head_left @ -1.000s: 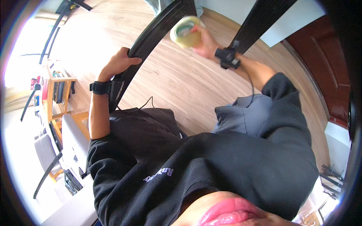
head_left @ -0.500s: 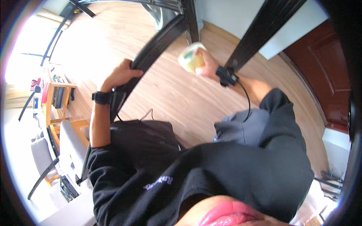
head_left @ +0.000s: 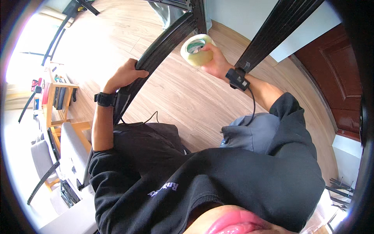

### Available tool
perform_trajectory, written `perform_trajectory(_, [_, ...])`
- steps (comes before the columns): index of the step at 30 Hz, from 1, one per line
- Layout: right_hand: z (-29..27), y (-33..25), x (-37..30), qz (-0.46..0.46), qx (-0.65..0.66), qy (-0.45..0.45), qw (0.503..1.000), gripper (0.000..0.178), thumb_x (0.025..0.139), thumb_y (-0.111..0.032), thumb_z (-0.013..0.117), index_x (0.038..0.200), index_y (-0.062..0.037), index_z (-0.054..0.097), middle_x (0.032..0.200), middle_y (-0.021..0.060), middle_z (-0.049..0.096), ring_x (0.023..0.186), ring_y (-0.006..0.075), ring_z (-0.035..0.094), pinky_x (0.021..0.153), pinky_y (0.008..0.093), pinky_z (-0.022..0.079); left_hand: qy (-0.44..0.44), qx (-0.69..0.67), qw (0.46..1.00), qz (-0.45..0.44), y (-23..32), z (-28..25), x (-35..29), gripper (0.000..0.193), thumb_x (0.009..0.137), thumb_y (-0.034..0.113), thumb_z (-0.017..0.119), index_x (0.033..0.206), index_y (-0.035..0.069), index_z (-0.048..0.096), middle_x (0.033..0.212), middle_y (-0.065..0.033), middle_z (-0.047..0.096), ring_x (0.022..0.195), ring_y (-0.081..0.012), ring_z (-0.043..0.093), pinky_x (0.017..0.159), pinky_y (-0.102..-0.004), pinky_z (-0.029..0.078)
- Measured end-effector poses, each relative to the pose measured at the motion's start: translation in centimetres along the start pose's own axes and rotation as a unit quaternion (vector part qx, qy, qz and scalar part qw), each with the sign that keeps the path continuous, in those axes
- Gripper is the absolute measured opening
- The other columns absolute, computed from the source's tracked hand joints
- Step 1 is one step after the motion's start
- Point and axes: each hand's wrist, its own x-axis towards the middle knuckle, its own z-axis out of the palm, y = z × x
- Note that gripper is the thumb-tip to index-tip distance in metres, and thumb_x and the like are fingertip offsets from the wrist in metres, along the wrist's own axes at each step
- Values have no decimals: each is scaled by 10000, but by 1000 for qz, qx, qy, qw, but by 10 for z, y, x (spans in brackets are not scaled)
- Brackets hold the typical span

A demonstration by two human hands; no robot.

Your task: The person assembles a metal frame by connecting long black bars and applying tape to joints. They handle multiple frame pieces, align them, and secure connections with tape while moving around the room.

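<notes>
My left hand [head_left: 124, 75] is closed over the edge of a black metal beam [head_left: 163, 41], thumb lying across its top. A roll of clear, yellowish packing tape [head_left: 199, 59] with a green inner core is in my right hand [head_left: 216, 63]. The fingers of that hand reach into the core while the palm stays against the outside. The roll is held in the air over the wooden floor, to the right of the beam and apart from it. Both wrists wear black straps; a small dark device with a cable sits on the right one.
A second black post [head_left: 274, 33] rises beyond my right wrist. Farther right is a brown door [head_left: 335, 74]. On the left stand a wooden shelf [head_left: 50, 99] with books and a grey-cushioned chair [head_left: 74, 146]. A thin cable [head_left: 150, 119] loops near my left leg.
My right hand has raised the tape roll slightly and turned it, so its open core now shows clearly. My left hand stays on the beam.
</notes>
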Motion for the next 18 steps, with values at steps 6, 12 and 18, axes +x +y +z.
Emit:
perform_trajectory(6, [-65, 41, -30, 239, -201, 256, 915, 358, 772, -290, 754, 1057, -142, 594, 984, 66, 609, 940, 234, 635, 809, 422, 568, -34, -32, 999, -28, -2, -1, 2, 678, 787, 412, 796, 1185, -115, 643, 1004, -244, 713, 904, -299, 704, 787, -387, 556])
perform_trajectory(12, [1, -28, -22, 103, -175, -19, 979, 295, 878, -271, 726, 1090, -121, 586, 1047, 64, 602, 1008, 215, 623, 883, 401, 550, -44, -22, 998, -34, -2, -1, 1, 676, 787, 422, 802, 1188, -99, 640, 966, -218, 708, 872, -293, 701, 764, -393, 556])
perform_trajectory(18, [-23, -10, -35, -13, -63, 86, 994, 411, 914, -278, 769, 1253, -115, 603, 1220, 92, 631, 1130, 233, 621, 1008, 437, 536, -46, -16, 999, -15, -4, -3, 4, 656, 815, 393, 791, 1221, -98, 636, 1031, -219, 720, 938, -316, 701, 830, -395, 562])
